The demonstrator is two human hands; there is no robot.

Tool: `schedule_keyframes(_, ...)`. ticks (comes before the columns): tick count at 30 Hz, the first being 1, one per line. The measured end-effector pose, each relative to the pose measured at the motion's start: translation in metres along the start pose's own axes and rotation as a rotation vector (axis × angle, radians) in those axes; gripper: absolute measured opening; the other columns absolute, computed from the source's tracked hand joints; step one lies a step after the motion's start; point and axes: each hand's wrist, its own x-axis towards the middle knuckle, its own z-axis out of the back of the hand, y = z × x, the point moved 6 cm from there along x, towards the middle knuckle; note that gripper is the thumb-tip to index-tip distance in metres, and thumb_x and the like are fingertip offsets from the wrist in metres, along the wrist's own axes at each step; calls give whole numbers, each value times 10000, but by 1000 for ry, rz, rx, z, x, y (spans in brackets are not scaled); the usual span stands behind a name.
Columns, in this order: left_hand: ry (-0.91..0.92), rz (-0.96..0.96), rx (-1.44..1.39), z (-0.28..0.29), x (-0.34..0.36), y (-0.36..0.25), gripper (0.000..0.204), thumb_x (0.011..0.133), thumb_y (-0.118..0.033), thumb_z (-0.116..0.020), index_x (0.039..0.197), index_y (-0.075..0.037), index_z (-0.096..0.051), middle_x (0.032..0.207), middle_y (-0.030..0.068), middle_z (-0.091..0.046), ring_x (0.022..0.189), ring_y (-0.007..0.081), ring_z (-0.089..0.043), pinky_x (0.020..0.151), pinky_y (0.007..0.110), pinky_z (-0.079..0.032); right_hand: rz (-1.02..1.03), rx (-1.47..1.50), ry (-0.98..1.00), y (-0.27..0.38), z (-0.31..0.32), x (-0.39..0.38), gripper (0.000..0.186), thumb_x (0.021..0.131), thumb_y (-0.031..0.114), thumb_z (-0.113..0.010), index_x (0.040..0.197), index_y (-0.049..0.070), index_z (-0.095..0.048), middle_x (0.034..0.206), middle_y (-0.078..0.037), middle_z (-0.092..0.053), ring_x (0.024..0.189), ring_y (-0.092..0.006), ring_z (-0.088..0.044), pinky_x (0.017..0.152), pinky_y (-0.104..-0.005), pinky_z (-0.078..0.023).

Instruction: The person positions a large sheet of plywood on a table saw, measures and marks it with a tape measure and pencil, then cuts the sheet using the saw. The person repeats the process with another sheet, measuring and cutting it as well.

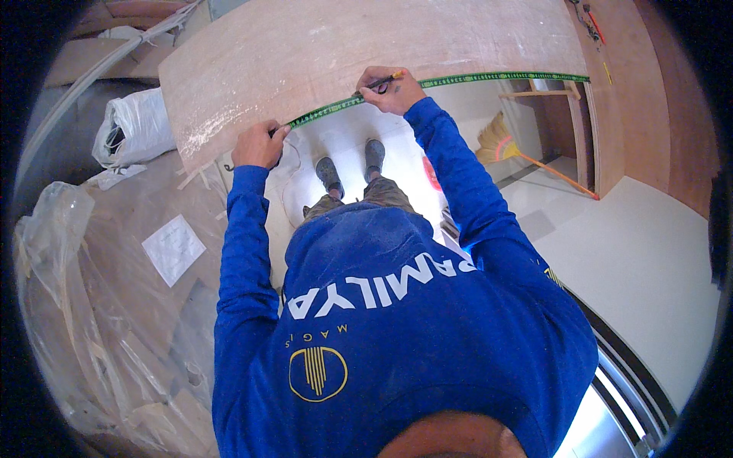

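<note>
A pale plywood sheet spans the top of the view, with a green tape measure stretched along its near edge. My left hand grips the tape at the left, thumb and fingers closed at that edge. Farther right, my right hand has its fingers wrapped round a dark pencil or marker with a yellow end and rests at the tape. Below the sheet my two feet stand in dark shoes on the light floor.
A white plastic bundle and plastic-covered boards with a paper sheet lie left. A straw broom leans beside wooden panels at right, near small tools. A dark rail runs at lower right.
</note>
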Motion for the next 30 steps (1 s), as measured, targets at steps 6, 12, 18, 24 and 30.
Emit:
schedule_keyframes(6,24,2,-3,-5,2,4,378,917,-527,-633,1035,-199,-779,1001,170,-752,983,403,-707,831,523,-556,-113,-20,65,-6,0,-2,128,886,184,-694,929,65,-710,816,-30,-722,760,-114,-659,724,-275,-538)
schedule_keyframes(12,26,-2,-17,-7,1,6,370,918,-525,-635,1046,-210,-779,999,164,-754,982,403,-708,831,521,-559,0,-70,10,0,0,1,129,880,196,-674,915,75,-701,781,-48,-719,702,-131,-669,678,-299,-556)
schedule_keyframes(18,38,12,-28,-8,1,7,368,917,-528,-636,1053,-217,-780,1000,169,-752,982,405,-707,827,520,-560,-72,2,65,0,-1,-1,128,899,183,-697,913,56,-697,799,-26,-707,760,-95,-650,716,-273,-540)
schedule_keyframes(24,15,2,-36,-6,-2,5,369,915,-520,-643,1044,-202,-779,995,174,-751,981,407,-705,838,523,-556,-38,-9,60,0,-4,0,118,881,180,-686,902,64,-694,771,-46,-703,698,-129,-654,661,-288,-542)
schedule_keyframes(30,14,-3,-39,-5,-2,4,365,915,-508,-649,1037,-190,-778,985,178,-748,977,408,-704,833,526,-552,15,-8,31,-3,-4,0,112,870,181,-685,896,73,-693,755,-52,-705,648,-151,-659,637,-301,-548)
